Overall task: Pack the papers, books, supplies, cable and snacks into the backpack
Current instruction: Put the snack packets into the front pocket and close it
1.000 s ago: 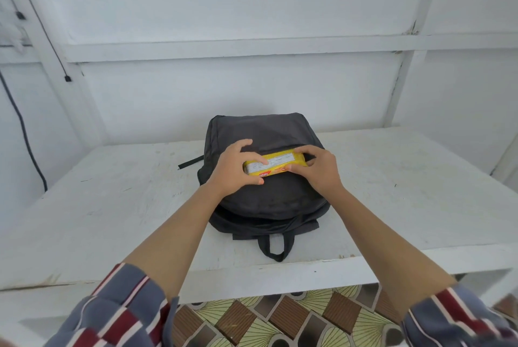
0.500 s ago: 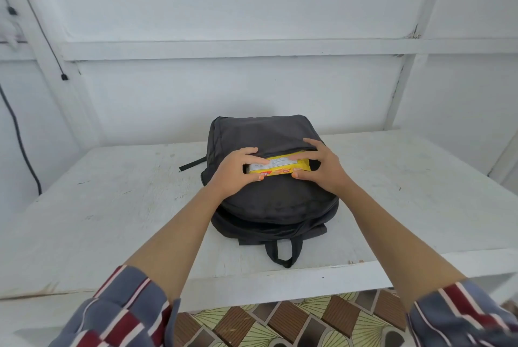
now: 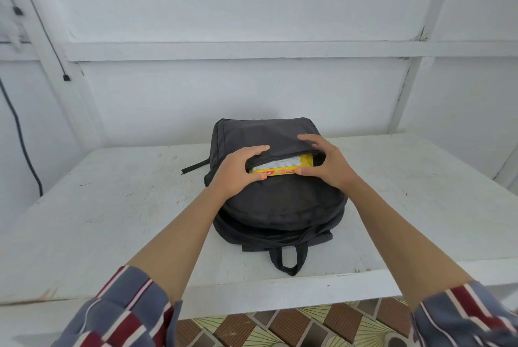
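Snack packet (image 3: 286, 168) | prob light, crinkly, slick; grip by ends | L hand (image 3: 238, 170) + R hand (image 3: 328, 164) both pinch it under backpack (image 3: 280, 201) pocket flap

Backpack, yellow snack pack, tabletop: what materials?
Backpack: matte black woven fabric, likely nylon or polyester; it creases and sags. Snack pack: glossy printed plastic film, crimped end. Table: probably white-painted wood; scuffed, chipped paint.

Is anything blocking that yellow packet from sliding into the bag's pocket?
Nothing visible. The yellow snack packet lies partly inside the open front pocket of the backpack, whose flap covers its far edge; the pocket's inside is hidden.
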